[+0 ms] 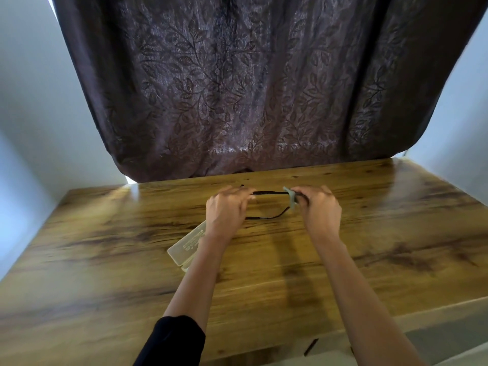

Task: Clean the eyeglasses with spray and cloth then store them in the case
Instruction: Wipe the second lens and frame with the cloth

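Nearest, a black sleeve (pixel 171 339) covers the left forearm. Further out, over the brown wood-grain table (pixel 105 260), the left hand (pixel 227 210) curls its fingers around one end of the thin black-framed eyeglasses (pixel 266 192), probably steadying them. The right hand (pixel 318 207) pinches a small pale green cloth (pixel 290 198) onto the other end, seemingly wiping. Beneath the left wrist lies a translucent cream rectangular case (pixel 184 247); its printing is illegible. No spray shows.

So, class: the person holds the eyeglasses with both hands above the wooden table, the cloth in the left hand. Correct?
Not quite. The head view shows the pale cloth in the right hand, not the left hand. Both hands do hold the eyeglasses above the wooden table.
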